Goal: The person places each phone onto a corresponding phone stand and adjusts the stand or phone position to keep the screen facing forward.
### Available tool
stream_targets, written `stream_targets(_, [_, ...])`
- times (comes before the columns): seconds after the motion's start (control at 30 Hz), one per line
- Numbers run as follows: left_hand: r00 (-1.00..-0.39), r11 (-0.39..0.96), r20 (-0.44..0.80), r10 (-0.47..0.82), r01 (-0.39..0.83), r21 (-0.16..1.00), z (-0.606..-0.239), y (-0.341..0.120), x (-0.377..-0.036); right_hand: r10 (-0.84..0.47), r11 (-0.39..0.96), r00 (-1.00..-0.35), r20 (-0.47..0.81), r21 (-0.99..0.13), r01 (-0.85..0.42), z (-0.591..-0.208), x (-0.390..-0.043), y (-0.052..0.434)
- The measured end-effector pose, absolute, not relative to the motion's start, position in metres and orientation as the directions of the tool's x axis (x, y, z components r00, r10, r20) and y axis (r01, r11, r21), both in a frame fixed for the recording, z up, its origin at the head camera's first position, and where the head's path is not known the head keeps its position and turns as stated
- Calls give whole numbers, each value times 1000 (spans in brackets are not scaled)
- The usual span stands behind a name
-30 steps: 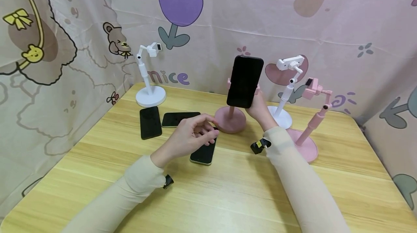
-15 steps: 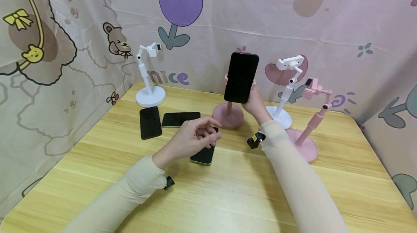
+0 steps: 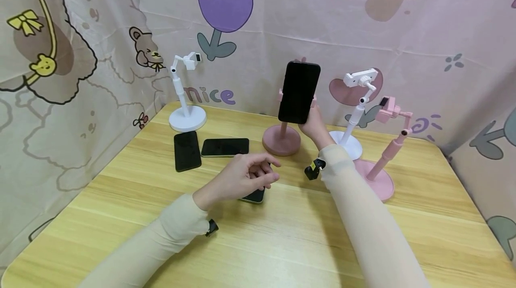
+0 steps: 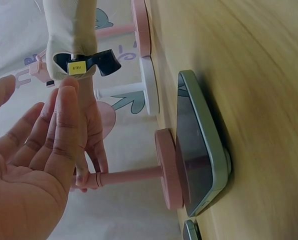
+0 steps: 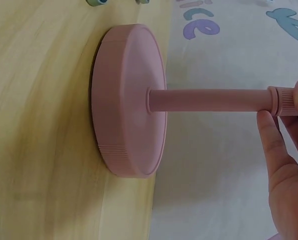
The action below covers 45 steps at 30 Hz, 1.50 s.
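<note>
A pink phone stand (image 3: 281,141) stands at the back middle of the table, and its clamp holds a black phone (image 3: 299,93) nearly upright, leaning slightly. Behind that phone my right hand (image 3: 314,127) grips the stand's post; in the right wrist view its thumb and fingers are at the ribbed collar above the round base (image 5: 144,100). My left hand (image 3: 241,177) hovers with loosely bent fingers and holds nothing. Below it lies a phone (image 3: 255,196) with a pale green edge (image 4: 209,135), partly hidden by the hand in the head view.
Two more dark phones, one upright (image 3: 187,151) and one sideways (image 3: 225,147), lie left of the stand. A white stand (image 3: 187,118) is at the back left. Another white stand (image 3: 350,142) and a second pink stand (image 3: 379,180) stand by the right forearm. A printed curtain (image 3: 282,19) hangs behind.
The pink stand with its phone has moved back and slightly left, with my right hand still on its post. My left hand has shifted a little right and nearer, covering more of the phone below.
</note>
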<state>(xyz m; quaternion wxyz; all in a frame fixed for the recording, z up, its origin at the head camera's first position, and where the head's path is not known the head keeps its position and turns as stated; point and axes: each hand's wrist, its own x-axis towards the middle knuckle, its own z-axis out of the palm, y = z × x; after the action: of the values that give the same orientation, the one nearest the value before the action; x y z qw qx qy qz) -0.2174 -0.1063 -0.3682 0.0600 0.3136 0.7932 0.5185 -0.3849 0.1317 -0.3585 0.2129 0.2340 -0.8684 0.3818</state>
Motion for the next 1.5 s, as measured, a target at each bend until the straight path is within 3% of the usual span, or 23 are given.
stream_targets(0.6, [-786,311,202,584,447,839,-371,-103,-215,-211,606,-864,457,-632,-482,-353,-388,132])
stream_targets(1.03, [-783,326,192,591,450,832,-371,-103,-215,-200,661,-882,427,-606,-443,-346,-385,133])
stream_targets(1.3, [-778,322,204,595,463,826,-372,-103,-214,-156,596,-934,320,-724,-348,-348,-378,142])
stream_targets(1.5, [-783,323,199,589,454,830,-370,-105,-214,-177,566,-924,338,-733,-376,-350,-371,148])
